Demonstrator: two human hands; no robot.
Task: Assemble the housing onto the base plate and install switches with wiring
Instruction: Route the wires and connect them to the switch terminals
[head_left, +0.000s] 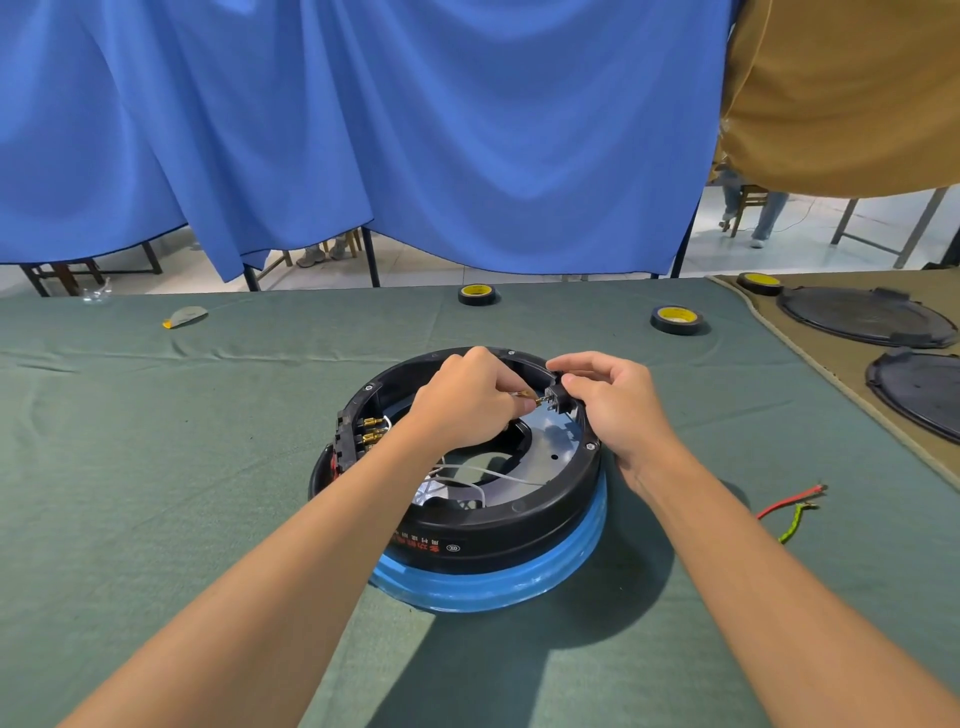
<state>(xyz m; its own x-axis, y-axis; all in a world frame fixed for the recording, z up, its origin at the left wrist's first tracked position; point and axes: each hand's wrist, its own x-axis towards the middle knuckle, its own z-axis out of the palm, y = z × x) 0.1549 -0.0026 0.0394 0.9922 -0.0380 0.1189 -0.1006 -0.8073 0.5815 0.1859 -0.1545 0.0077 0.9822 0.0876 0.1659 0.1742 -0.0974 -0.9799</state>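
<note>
Both hands work inside the black housing (498, 540): right hand (613, 410) pinches a black switch (560, 397); left hand (462, 400), just beside, grips a brass-tipped wire (525, 397).

Two bare forearms are reaching up from the lower frame corners; the left hand (462, 402) and right hand (618, 410) are wearing nothing.

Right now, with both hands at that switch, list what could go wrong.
1. The left hand pushes a small brass connector toward the switch that the right hand steadies; misaligned, it may bend a terminal.
2. The loose white wires inside the housing could snag on the left forearm.
</note>
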